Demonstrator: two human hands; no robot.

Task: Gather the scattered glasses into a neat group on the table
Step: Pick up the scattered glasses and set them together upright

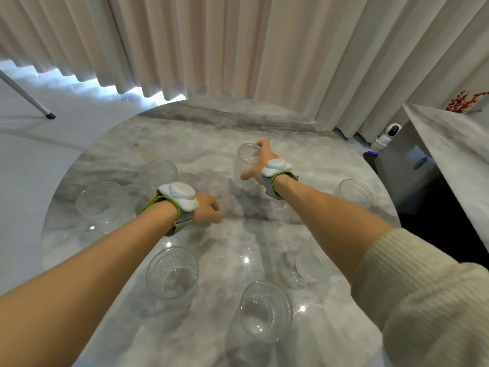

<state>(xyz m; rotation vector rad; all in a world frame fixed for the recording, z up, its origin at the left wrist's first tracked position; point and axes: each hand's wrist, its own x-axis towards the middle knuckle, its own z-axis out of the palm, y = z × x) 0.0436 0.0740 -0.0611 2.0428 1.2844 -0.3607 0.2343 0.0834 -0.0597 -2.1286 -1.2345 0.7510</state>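
Head view: your right hand [260,165] is wrapped round the far glass [246,165], fingers over its far side and thumb toward you, gripping it by the wall. It looks upside down, base up, though clear glass makes that hard to call. Whether it sits on the counter [211,128] or is just lifted, can't tell. Grip from the side likely so you can slide or carry it toward the middle.

Your left hand [206,207] holds nothing; fingers loosely curled, hovering low over bare counter near the centre, probably marking where the group goes or waiting for the next grab. The tall glass [157,173] stands just behind its wrist, the wide glass [102,202] farther left.

Others are scattered: right glass [356,192] near the edge, well apart from your right hand; two near glasses [172,274] [264,311] below your arms; another [311,263] partly hidden under your right forearm. No group formed yet; task looks early.
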